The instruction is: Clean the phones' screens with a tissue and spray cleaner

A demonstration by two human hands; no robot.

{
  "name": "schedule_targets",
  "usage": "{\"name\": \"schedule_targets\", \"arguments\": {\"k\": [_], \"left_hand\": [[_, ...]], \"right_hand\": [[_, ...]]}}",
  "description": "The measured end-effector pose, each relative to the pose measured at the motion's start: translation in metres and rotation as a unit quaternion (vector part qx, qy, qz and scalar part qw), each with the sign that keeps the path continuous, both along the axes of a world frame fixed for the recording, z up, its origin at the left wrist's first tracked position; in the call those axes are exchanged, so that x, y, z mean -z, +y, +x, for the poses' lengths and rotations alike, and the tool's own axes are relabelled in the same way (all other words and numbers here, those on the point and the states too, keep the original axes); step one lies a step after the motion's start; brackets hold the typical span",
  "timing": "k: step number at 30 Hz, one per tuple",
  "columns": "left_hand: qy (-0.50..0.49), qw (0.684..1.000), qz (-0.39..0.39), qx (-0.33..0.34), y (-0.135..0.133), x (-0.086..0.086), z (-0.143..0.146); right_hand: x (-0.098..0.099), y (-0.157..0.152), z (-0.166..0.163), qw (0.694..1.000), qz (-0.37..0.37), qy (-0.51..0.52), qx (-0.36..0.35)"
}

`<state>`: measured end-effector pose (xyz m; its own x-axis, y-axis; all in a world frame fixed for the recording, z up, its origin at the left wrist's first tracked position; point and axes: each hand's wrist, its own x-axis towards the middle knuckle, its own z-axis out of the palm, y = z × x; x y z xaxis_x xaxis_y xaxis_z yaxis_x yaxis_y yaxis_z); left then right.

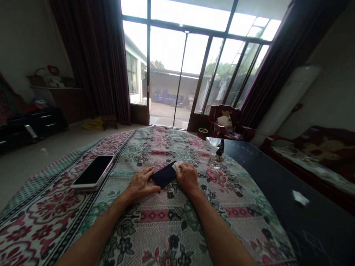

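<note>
A dark blue, flat phone (165,175) lies on the flowered tablecloth in front of me. My left hand (142,183) grips its left end, with the thumb at the near edge and the fingers at the far edge. My right hand (188,178) is closed around a white tissue (176,166) and presses it on the phone's right end. Left of my hands lies a larger white tablet (93,172) with a black screen, slightly raised off the cloth. To the right stands a small clear bottle (215,161) with a black spray head.
The flowered tablecloth (194,214) covers a rounded table. Beside it on the right is a black table (277,181) with a crumpled white tissue (300,198). Wooden chairs (226,118) and a bench stand beyond. Tall glass doors (166,81) and dark curtains (97,62) are ahead.
</note>
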<state>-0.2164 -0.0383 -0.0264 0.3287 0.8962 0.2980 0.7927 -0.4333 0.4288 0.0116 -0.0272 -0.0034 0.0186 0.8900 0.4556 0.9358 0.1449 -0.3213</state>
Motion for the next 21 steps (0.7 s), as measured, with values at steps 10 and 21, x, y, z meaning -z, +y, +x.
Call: {"name": "schedule_targets", "arguments": {"k": [10,21], "left_hand": [[0.013,0.999,0.035,-0.033,-0.009,-0.005,0.013],[0.029,0.999,0.042,-0.018,-0.011,-0.010,0.013]], "right_hand": [[-0.003,-0.022,-0.031,0.975,0.010,-0.015,-0.221],[-0.001,0.012,0.007,0.998,-0.011,0.009,-0.054]]}}
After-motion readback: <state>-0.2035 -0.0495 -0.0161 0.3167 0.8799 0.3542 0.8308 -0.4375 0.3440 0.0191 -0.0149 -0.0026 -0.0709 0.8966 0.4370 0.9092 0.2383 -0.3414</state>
